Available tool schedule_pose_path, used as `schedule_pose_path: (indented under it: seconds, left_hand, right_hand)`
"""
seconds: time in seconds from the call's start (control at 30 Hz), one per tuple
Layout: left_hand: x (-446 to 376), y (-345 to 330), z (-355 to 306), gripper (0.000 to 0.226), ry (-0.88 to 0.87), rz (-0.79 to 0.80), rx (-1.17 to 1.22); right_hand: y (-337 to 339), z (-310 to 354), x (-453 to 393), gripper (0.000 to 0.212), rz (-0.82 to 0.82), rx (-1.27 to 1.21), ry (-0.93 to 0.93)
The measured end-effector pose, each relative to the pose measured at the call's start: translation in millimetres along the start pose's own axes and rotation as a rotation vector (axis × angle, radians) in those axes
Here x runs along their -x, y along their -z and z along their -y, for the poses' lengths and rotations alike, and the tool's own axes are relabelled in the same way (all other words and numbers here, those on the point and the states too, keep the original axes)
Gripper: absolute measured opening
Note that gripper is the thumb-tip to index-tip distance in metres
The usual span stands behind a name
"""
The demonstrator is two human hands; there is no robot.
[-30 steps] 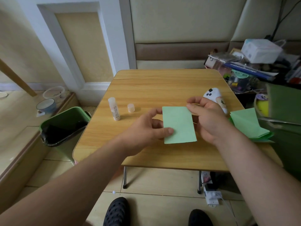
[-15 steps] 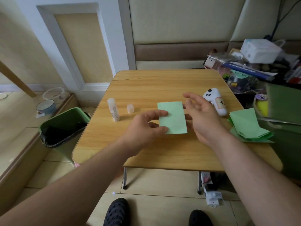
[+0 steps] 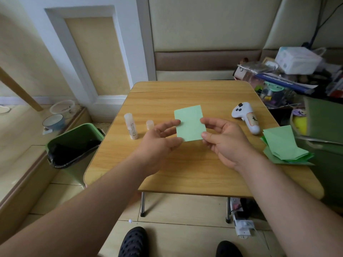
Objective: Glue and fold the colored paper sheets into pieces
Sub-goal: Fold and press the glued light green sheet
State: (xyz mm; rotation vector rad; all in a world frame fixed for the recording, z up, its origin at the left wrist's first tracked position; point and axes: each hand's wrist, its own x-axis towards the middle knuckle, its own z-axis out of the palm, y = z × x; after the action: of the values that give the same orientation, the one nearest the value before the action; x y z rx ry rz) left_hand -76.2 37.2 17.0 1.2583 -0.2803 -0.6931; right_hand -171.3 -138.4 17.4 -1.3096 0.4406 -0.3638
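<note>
Your left hand (image 3: 159, 143) and right hand (image 3: 225, 140) hold one light green paper sheet (image 3: 189, 123) between them above the middle of the surface (image 3: 185, 167). The left hand pinches the sheet's left edge between forefinger and thumb. The right hand pinches the right edge, forefinger near the upper part and thumb at the lower corner. The sheet is tilted, its far edge angled up and away from you.

Edges and room: the near edge of the surface lies below both wrists, and the strip between that edge and your hands carries nothing. The far half of the surface is also bare. To the left, the uncapped glue stick (image 3: 130, 126) stands upright with its cap (image 3: 150, 124) just beside it, both near the left hand but apart from it. To the right, a white controller (image 3: 246, 117) lies near the right edge, and the stack of green sheets (image 3: 284, 145) overhangs that edge. A green bin (image 3: 74, 145) stands on the floor off the left edge.

Compared with half a second ago, the right hand, then spread above the sheet, now grips its right edge, and the sheet appears raised from the surface.
</note>
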Motion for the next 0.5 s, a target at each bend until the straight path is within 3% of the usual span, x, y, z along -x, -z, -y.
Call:
schedule_pose_path:
  seconds: [0.17, 0.4, 0.5]
  left_hand:
    - [-4.5, 3.3, 4.6, 0.016, 0.023, -0.085, -0.12]
    - [-14.6, 9.6, -1.8, 0.013, -0.114, -0.329, -0.464]
    - [-22.9, 13.7, -5.3, 0.013, -0.107, -0.409, -0.496]
  right_hand:
    - [-8.3, -10.8, -6.2, 0.045, -0.134, 0.236, 0.09]
    - [-34.6, -19.5, -19.4, 0.052, -0.112, 0.404, 0.112]
    - [-41.2, -19.8, -21.7, 0.048, -0.135, 0.673, 0.134]
